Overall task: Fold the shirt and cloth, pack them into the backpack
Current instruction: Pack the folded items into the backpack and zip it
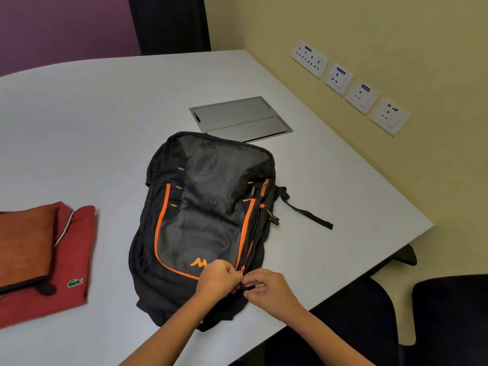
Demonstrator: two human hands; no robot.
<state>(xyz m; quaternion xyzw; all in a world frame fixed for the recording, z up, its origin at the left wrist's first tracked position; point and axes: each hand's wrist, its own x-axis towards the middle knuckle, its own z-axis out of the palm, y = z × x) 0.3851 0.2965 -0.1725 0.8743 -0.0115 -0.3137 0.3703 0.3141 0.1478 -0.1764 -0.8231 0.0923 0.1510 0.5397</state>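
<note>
Both hands meet at the near end of the backpack (203,223). The left hand (219,280) and right hand (269,287) each pinch something small, probably zipper pulls. The zip could snag on loose fabric. The folded shirt (76,260) and cloth (25,244) wait far left on the counter (105,114).

Two bare forearms come in from the near edge, each ending in a bare hand: the left hand (219,280) and the right hand (269,289). No sleeve shows on either arm. Wrists and fingers carry no watch, band or ring.
</note>
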